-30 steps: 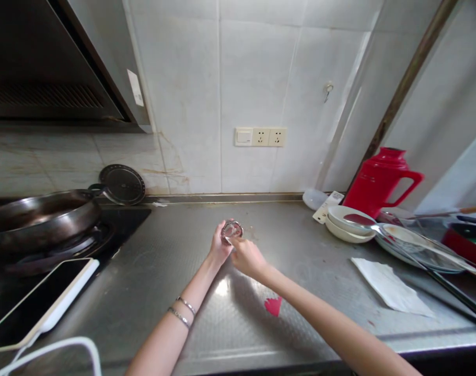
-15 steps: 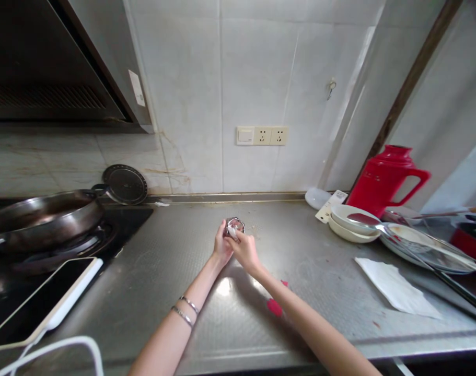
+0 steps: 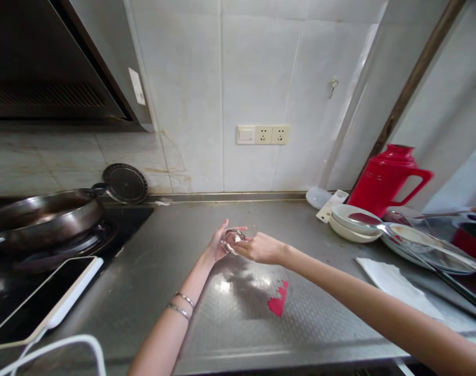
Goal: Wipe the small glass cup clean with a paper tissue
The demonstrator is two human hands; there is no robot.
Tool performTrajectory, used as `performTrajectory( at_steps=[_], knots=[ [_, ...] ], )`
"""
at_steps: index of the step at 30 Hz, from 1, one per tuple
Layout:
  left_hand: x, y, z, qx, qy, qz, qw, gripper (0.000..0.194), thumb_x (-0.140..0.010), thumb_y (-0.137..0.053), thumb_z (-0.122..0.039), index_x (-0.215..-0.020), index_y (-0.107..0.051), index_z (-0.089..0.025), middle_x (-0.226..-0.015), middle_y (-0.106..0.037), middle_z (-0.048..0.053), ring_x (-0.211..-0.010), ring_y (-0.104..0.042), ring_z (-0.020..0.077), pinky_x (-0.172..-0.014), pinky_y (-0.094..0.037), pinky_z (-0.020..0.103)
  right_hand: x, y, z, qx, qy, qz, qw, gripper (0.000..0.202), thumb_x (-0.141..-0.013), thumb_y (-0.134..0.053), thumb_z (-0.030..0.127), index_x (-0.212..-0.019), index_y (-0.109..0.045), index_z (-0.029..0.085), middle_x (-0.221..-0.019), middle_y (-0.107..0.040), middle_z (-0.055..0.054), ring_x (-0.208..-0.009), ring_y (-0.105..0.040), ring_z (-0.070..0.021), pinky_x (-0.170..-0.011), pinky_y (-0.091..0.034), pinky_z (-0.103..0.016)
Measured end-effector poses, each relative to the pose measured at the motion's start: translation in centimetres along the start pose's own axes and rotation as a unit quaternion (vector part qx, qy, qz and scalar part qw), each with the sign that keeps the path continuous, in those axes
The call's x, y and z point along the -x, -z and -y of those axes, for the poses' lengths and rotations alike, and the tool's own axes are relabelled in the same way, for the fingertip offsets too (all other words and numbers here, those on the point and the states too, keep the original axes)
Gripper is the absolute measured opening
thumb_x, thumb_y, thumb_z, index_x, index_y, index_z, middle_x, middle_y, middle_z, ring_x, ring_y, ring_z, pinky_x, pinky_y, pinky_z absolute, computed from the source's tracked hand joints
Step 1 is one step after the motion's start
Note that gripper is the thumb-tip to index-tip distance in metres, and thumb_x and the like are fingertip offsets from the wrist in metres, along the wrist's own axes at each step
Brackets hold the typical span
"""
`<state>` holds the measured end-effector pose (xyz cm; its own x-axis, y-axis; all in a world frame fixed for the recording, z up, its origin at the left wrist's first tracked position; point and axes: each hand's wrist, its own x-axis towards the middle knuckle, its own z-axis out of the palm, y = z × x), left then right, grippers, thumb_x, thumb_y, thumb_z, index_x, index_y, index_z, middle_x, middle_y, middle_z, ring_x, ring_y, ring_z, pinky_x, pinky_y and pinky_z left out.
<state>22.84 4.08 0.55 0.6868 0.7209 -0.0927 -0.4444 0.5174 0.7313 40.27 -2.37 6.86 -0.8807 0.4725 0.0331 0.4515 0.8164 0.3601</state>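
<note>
A small round glass cup (image 3: 233, 239) with a shiny rim is held above the steel counter. My left hand (image 3: 218, 243) is wrapped round its left side, with two bracelets on that forearm. From the right, my right hand (image 3: 259, 247) reaches to the cup, its fingers closed together at the rim. Something pale shows inside the cup near those fingertips, too small to make out. Below the hands a red torn patch (image 3: 277, 300) lies on the counter.
On the left are a pan (image 3: 45, 219) on the stove and a phone (image 3: 45, 297) with a white cable. At the right stand a red thermos (image 3: 384, 180), stacked bowls (image 3: 355, 235), a plate with utensils and a white tissue (image 3: 398, 287).
My right hand and forearm have swung to the right and now come at the cup from the side. The cup has shifted slightly towards me, and the red patch is fully uncovered.
</note>
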Motion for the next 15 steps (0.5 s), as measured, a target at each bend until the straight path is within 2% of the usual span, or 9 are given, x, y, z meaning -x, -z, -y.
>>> performTrajectory(
  at_steps=[2,5,7,10,13,15],
  knots=[
    [-0.4,-0.3,0.3,0.011,-0.027,-0.038,0.999,0.049,-0.090,-0.041,-0.046,-0.101,-0.065,-0.004,-0.075,-0.072,0.016,-0.057,-0.068,0.0215,-0.048,-0.047,0.026,-0.1,0.4,-0.4,0.009,-0.012,0.021,1.000,0.032,-0.093,-0.032,0.007,-0.118,-0.051,0.015,-0.094,-0.066,-0.009,-0.066,-0.061,-0.0138,-0.054,-0.041,-0.024],
    [-0.9,-0.9,0.7,0.053,-0.127,-0.102,0.985,0.036,-0.089,-0.045,-0.038,-0.086,-0.067,-0.009,-0.073,-0.072,0.013,-0.063,-0.069,0.0202,-0.054,-0.050,0.025,-0.6,0.8,-1.0,0.007,-0.059,0.051,0.997,0.026,-0.091,-0.037,0.006,-0.104,-0.057,0.013,-0.095,-0.066,-0.011,-0.067,-0.064,-0.0151,-0.056,-0.044,-0.025],
    [-1.1,-1.2,0.7,0.069,-0.187,-0.134,0.971,0.030,-0.087,-0.048,-0.035,-0.081,-0.066,-0.011,-0.071,-0.072,0.011,-0.066,-0.069,0.0195,-0.058,-0.051,0.025,-1.0,1.0,-0.8,0.000,-0.095,0.064,0.993,0.023,-0.087,-0.040,0.004,-0.098,-0.059,0.012,-0.097,-0.066,-0.013,-0.071,-0.066,-0.0173,-0.059,-0.046,-0.026],
    [-1.1,-1.6,0.8,0.073,-0.224,-0.178,0.956,0.023,-0.082,-0.054,-0.033,-0.081,-0.064,-0.012,-0.069,-0.071,0.008,-0.065,-0.069,0.0192,-0.060,-0.050,0.026,-1.8,1.1,0.4,-0.047,-0.148,0.077,0.985,0.023,-0.082,-0.043,0.002,-0.098,-0.058,0.010,-0.096,-0.066,-0.015,-0.076,-0.067,-0.0205,-0.063,-0.048,-0.027],
    [-1.3,-1.6,1.2,0.073,-0.244,-0.225,0.941,0.019,-0.079,-0.055,-0.029,-0.079,-0.062,-0.012,-0.065,-0.070,0.007,-0.059,-0.067,0.0182,-0.059,-0.049,0.027,-2.8,0.6,2.0,-0.158,-0.217,0.057,0.962,0.029,-0.079,-0.042,0.001,-0.101,-0.057,0.011,-0.091,-0.068,-0.014,-0.074,-0.067,-0.0200,-0.060,-0.047,-0.025],
    [-1.5,-1.4,1.5,0.070,-0.267,-0.247,0.929,0.017,-0.078,-0.054,-0.028,-0.078,-0.061,-0.013,-0.063,-0.069,0.005,-0.058,-0.066,0.0171,-0.060,-0.048,0.026,-3.6,0.0,2.9,-0.268,-0.270,-0.002,0.925,0.027,-0.079,-0.041,0.002,-0.096,-0.059,0.012,-0.080,-0.068,-0.011,-0.065,-0.066,-0.0173,-0.057,-0.045,-0.023]
  ],
)
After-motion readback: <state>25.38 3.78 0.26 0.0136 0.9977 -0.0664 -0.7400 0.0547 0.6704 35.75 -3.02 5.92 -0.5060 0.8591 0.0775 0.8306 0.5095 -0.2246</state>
